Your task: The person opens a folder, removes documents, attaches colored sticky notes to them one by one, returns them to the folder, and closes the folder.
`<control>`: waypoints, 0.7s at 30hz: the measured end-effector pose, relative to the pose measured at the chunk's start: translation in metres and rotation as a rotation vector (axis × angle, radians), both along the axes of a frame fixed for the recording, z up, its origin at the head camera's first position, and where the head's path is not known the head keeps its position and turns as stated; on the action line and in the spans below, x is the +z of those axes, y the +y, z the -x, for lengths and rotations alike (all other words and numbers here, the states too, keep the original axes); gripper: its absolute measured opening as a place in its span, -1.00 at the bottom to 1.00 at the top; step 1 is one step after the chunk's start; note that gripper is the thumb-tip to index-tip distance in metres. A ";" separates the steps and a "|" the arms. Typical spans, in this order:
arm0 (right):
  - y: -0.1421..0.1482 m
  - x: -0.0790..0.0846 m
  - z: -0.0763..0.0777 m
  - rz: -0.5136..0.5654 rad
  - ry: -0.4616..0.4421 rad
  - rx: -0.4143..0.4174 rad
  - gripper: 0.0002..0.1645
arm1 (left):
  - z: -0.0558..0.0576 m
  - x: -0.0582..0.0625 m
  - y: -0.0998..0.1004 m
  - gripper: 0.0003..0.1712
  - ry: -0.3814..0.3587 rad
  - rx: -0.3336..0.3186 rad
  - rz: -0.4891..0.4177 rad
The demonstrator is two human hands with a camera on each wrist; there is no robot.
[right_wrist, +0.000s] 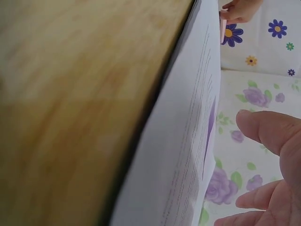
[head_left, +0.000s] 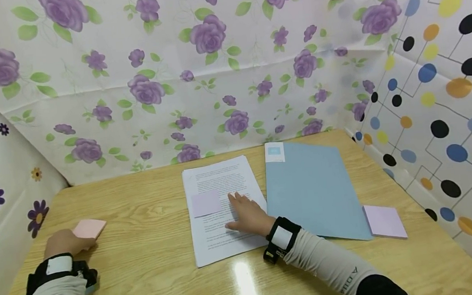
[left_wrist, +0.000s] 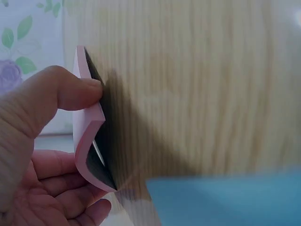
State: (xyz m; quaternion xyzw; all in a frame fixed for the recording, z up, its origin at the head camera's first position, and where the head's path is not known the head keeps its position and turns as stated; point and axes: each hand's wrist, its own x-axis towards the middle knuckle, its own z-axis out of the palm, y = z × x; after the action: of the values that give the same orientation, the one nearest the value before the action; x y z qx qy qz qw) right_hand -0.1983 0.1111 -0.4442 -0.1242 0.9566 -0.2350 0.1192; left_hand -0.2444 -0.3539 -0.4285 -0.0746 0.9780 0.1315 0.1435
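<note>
At the left of the table, my left hand grips a pink sticky-note pad, thumb on one face and fingers behind. The pad is bent and held above the wood in the left wrist view. My right hand is spread over a stack of printed sheets, with nothing between thumb and fingers. In the right wrist view these fingers stand apart above the paper. A lilac sticky note lies on the top sheet, left of the right hand's fingertips.
Right of the sheets lies a light-blue folder with a white label. A lilac sticky-note pad sits by its lower right edge. Something flat and blue shows near my left wrist. Patterned sheeting walls the table's back and sides.
</note>
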 end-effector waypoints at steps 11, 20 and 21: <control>0.000 0.001 -0.002 -0.003 -0.005 0.002 0.02 | 0.008 0.007 0.043 -0.60 0.129 -0.094 -0.128; 0.002 0.003 -0.001 0.021 0.021 0.027 -0.01 | 0.025 0.022 0.099 -0.33 0.219 -0.178 -0.216; 0.002 0.003 -0.001 0.025 0.025 0.031 -0.02 | 0.026 0.024 0.107 -0.31 0.216 -0.187 -0.229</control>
State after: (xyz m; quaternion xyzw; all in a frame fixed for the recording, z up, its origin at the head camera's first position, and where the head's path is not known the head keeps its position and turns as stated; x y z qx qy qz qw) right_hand -0.1978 0.1130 -0.4407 -0.1437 0.9530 -0.2432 0.1091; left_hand -0.2700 -0.2473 -0.4049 0.0481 0.9691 0.2352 0.0567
